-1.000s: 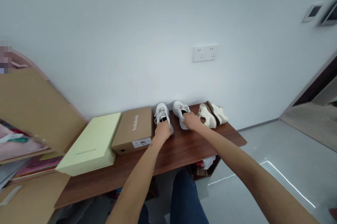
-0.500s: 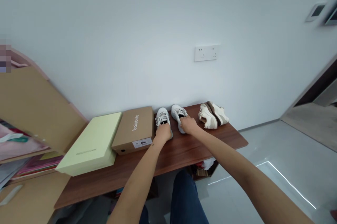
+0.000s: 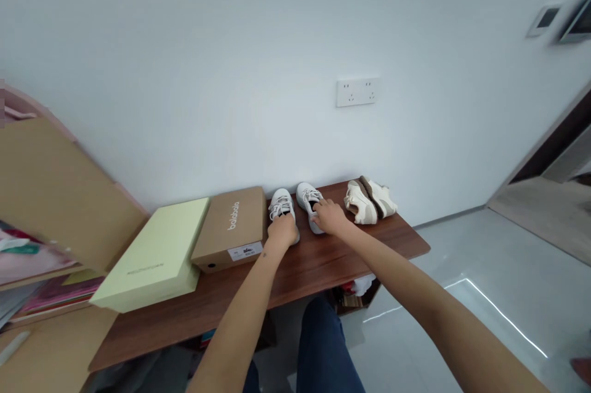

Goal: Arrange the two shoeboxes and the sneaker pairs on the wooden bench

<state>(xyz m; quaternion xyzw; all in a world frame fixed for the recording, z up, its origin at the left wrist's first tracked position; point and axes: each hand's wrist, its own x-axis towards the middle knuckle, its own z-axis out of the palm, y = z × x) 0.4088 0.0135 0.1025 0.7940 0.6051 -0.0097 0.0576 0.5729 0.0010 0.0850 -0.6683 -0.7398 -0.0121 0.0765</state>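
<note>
Desk: Hands? Handling?

Photog: L hand (image 3: 282, 230) curled nearly closed on heel of white lace-up sneaker (image 3: 279, 200); R hand (image 3: 329, 217) likewise gripping matching white sneaker (image 3: 305, 194) by collar. Prob. light, soft uppers, stiffer soles; best held at heel.

Desk: Look, loc.?

Photog: Rounded toes, dark insides; on reddish-brown wooden tabletop (image 3: 318, 270), nr. tan cardboard shoebox (image 3: 231, 217).

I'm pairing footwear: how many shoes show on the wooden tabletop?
4: the left white shoe at the left hand, the right white shoe at the right hand, and two cream shoes together toward the tabletop's right end. Any inside the boxes would be hidden.
</note>
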